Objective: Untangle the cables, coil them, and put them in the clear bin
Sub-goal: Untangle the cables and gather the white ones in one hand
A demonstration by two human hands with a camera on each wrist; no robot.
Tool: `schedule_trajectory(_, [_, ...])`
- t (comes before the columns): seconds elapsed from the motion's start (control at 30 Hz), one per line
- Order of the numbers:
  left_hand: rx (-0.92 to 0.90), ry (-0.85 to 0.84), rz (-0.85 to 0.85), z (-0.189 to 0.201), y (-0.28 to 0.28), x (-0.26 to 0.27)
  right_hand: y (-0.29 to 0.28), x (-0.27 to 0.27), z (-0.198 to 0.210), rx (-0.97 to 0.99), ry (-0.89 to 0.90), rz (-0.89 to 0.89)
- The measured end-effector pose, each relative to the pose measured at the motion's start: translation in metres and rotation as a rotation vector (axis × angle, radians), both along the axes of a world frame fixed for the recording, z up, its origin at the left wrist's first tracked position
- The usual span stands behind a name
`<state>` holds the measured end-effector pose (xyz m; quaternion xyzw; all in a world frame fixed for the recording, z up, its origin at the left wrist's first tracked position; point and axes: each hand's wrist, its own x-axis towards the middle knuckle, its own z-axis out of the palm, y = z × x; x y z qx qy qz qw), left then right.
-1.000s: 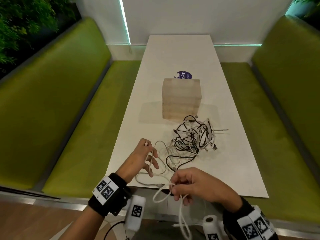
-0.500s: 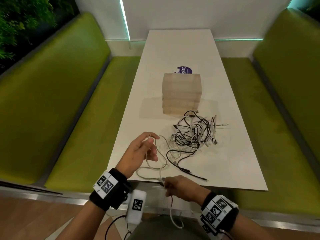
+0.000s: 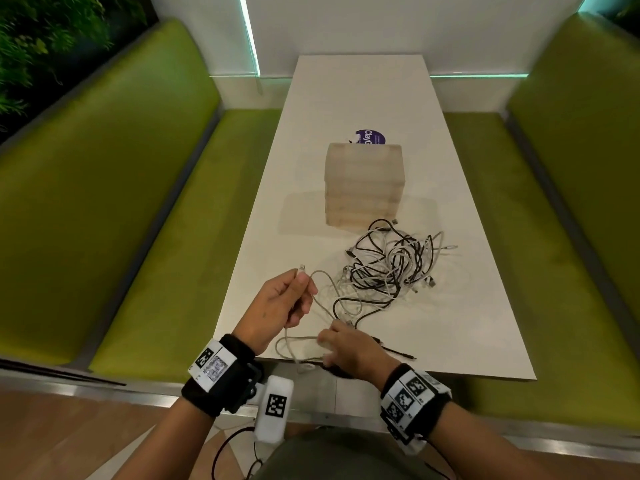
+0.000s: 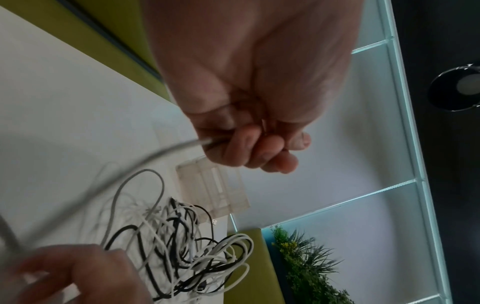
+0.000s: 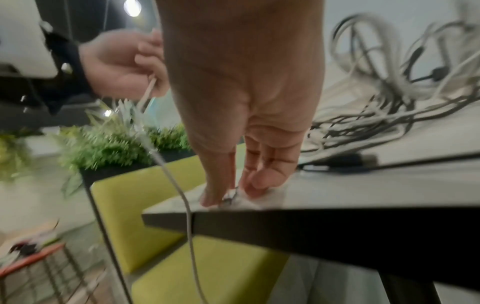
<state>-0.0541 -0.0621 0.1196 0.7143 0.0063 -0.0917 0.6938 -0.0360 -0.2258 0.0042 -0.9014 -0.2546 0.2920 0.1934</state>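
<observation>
A white cable [image 5: 191, 230] runs between my two hands over the front edge of the white table [image 3: 349, 95]. My left hand [image 3: 303, 289] is raised over the table's left front and grips the cable near its connector end [image 3: 302, 268], fingers curled round it [image 4: 228, 148]. My right hand [image 3: 332, 337] is down on the table by the front edge, thumb and fingertips pinching the cable against the surface [image 5: 230, 195]. A tangle of black and white cables [image 3: 391, 268] lies just beyond the hands. The clear bin [image 3: 363, 181] stands behind it, and nothing shows inside it.
Green padded benches run along the left [image 3: 104, 174] and right [image 3: 571, 174] of the table. A purple sticker [image 3: 370, 136] lies behind the bin. One black cable end [image 3: 398, 353] trails toward the front right. A wire basket [image 5: 39, 267] stands on the floor.
My right hand has come up from below the table's front edge and now lies on the table top. My left hand has kept its hold and turned the cable end upward.
</observation>
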Motion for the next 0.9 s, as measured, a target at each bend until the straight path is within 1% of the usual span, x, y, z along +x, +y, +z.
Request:
schedule_trajectory(0.07, [0.015, 0.020, 0.011, -0.003, 0.003, -0.003, 0.004, -0.003, -0.003, 0.010, -0.066, 0.053])
schedule_trajectory(0.17, [0.048, 0.052, 0.024, -0.010, 0.013, -0.005, -0.004, 0.000, 0.008, 0.075, -0.080, 0.035])
schedule_trajectory(0.23, [0.065, 0.086, 0.004, -0.017, 0.016, -0.005, -0.014, 0.012, 0.030, 0.092, -0.085, 0.054])
schedule_trajectory(0.3, [0.061, 0.085, -0.007, -0.022, 0.012, -0.003, -0.022, 0.026, 0.062, 0.143, -0.052, 0.109])
schedule_trajectory(0.37, [0.043, 0.062, 0.047, -0.027, 0.004, -0.001, -0.024, 0.035, 0.096, 0.216, -0.031, 0.156])
schedule_trajectory(0.4, [0.022, 0.058, 0.076, -0.029, 0.000, 0.000, -0.025, 0.039, 0.112, 0.272, -0.018, 0.138])
schedule_trajectory(0.47, [-0.044, 0.051, 0.097, -0.029, -0.013, 0.003, -0.025, 0.042, 0.134, 0.415, 0.017, 0.008])
schedule_trajectory(0.57, [-0.160, 0.068, 0.101, -0.023, -0.029, 0.008, -0.026, 0.048, 0.148, 0.554, -0.015, -0.175])
schedule_trajectory(0.63, [-0.174, 0.075, 0.091, -0.020, -0.034, 0.010, -0.024, 0.051, 0.150, 0.576, -0.019, -0.223])
schedule_trajectory(0.73, [-0.078, 0.009, 0.045, -0.019, -0.035, 0.012, -0.021, 0.056, 0.150, 0.532, -0.052, -0.265])
schedule_trajectory(0.83, [-0.102, 0.002, -0.034, -0.013, -0.033, 0.010, -0.021, 0.060, 0.151, 0.540, -0.053, -0.319])
schedule_trajectory(0.9, [-0.132, 0.019, -0.092, -0.007, -0.031, 0.009, -0.018, 0.061, 0.151, 0.552, -0.044, -0.321])
